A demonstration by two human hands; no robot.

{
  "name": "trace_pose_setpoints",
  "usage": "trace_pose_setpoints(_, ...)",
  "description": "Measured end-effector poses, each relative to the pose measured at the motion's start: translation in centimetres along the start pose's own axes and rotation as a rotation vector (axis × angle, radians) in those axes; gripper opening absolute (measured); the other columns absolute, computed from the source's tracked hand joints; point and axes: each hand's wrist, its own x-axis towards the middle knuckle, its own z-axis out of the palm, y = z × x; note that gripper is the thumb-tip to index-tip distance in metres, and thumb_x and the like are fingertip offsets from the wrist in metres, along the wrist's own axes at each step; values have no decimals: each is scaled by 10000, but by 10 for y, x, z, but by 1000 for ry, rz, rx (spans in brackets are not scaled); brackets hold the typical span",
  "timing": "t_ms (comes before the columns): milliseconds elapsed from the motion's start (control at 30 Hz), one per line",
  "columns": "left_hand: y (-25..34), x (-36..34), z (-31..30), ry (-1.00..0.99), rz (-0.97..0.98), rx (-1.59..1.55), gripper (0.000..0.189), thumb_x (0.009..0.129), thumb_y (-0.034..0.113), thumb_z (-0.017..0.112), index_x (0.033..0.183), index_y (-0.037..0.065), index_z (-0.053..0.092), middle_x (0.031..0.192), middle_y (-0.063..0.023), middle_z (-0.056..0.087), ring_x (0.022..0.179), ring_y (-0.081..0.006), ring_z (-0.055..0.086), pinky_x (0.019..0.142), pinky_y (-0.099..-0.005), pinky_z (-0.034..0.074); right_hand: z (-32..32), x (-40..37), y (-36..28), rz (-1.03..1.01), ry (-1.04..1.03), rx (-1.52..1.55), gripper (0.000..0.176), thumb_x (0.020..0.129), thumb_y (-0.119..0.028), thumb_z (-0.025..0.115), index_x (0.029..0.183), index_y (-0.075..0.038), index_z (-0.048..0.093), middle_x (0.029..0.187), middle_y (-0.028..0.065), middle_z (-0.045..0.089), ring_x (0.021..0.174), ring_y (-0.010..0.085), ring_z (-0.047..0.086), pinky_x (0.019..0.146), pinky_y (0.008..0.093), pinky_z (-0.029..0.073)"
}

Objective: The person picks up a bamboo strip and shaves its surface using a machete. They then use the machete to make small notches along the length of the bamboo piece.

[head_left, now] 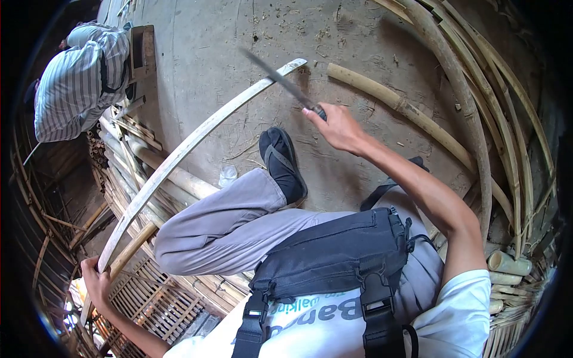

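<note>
My right hand [339, 129] is closed around the dark handle of a long-bladed knife [276, 76]. Its blade points up and left, slightly blurred, and crosses over the far part of a pale split bamboo strip [182, 149] in this view. At the lower left, my left hand [95, 279] grips the near end of that strip, which arcs away past my bent knee. Right beside the left hand, a rounder yellowish bamboo pole [132, 247] runs toward my knee. A cut bamboo pole [370, 88] lies on the floor beyond my right hand.
Long curved bamboo poles [456, 77] lie along the right. More poles [179, 179] are stacked left of my leg, above a slatted bamboo rack [152, 292]. A person in a striped shirt [80, 83] bends over at upper left. Cut bamboo pieces [507, 264] sit at lower right.
</note>
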Motion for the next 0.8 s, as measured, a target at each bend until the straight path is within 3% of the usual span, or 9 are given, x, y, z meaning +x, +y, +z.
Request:
trace_pose_setpoints(67, 1, 2, -1, 4, 11, 27, 362, 628, -31, 583, 987, -22, 541, 920, -154, 525, 913, -313, 532, 879, -352, 415, 9, 6, 19, -110, 89, -65, 577, 966, -533, 456, 845, 8, 617, 583, 114, 552, 555, 210, 559, 544, 425, 448)
trace_pose_setpoints(200, -3, 3, -2, -5, -8, 10, 400, 614, -47, 537, 1014, -25, 542, 946, -160, 532, 938, -315, 535, 906, -350, 410, -10, 9, 3, 87, 40, -30, 568, 965, -528, 457, 852, 5, 615, 573, 118, 552, 511, 218, 547, 528, 418, 449)
trace_pose_setpoints(267, -3, 4, 1, 15, 16, 13, 413, 603, -53, 514, 1015, -30, 536, 954, -162, 531, 948, -316, 533, 911, -350, 408, -6, 5, -1, 59, 49, -50, 568, 965, -522, 462, 869, 16, 618, 577, 122, 556, 525, 227, 553, 545, 421, 456)
trace_pose_setpoints(333, 2, 4, -3, 28, -7, -37, 419, 594, -45, 511, 1012, -38, 532, 951, -165, 523, 949, -320, 529, 905, -363, 410, 5, -2, 3, -97, 38, -125, 588, 957, -514, 475, 890, 46, 643, 708, 233, 650, 666, 331, 655, 638, 489, 501)
trace_pose_setpoints(367, -10, 6, -3, 48, 79, 11, 421, 594, -32, 518, 1014, -43, 530, 948, -168, 517, 949, -322, 529, 900, -359, 417, -4, 1, 7, -25, 51, -107, 568, 961, -493, 484, 892, 48, 641, 691, 236, 641, 639, 322, 652, 619, 484, 501)
trace_pose_setpoints(467, 5, 4, -9, -9, 15, 27, 426, 593, -25, 521, 1018, -44, 529, 961, -171, 522, 969, -323, 532, 920, -354, 415, -23, 18, 28, -12, 104, -143, 524, 975, -454, 484, 940, 45, 641, 637, 193, 623, 557, 276, 623, 548, 455, 490)
trace_pose_setpoints(600, -12, 6, 3, 59, 21, 10, 449, 584, -51, 505, 1032, -43, 539, 952, -167, 526, 947, -313, 536, 899, -349, 420, 1, -9, -2, -20, -67, -73, 501, 987, -439, 469, 988, 36, 629, 575, 126, 580, 493, 228, 568, 484, 436, 460)
trace_pose_setpoints(667, -13, 6, 5, 59, 59, 48, 434, 609, -54, 551, 1043, -42, 553, 953, -160, 536, 941, -307, 538, 885, -347, 424, 5, 0, 6, -95, 34, -87, 490, 987, -436, 472, 938, 29, 621, 575, 110, 577, 479, 220, 552, 473, 433, 459)
trace_pose_setpoints(800, -2, 3, 8, 33, -45, 23, 390, 640, 0, 687, 1015, -38, 586, 965, -162, 553, 947, -307, 542, 899, -355, 416, -6, 2, 10, -15, 48, -84, 481, 989, -443, 461, 880, 1, 612, 594, 114, 587, 490, 219, 560, 476, 425, 465)
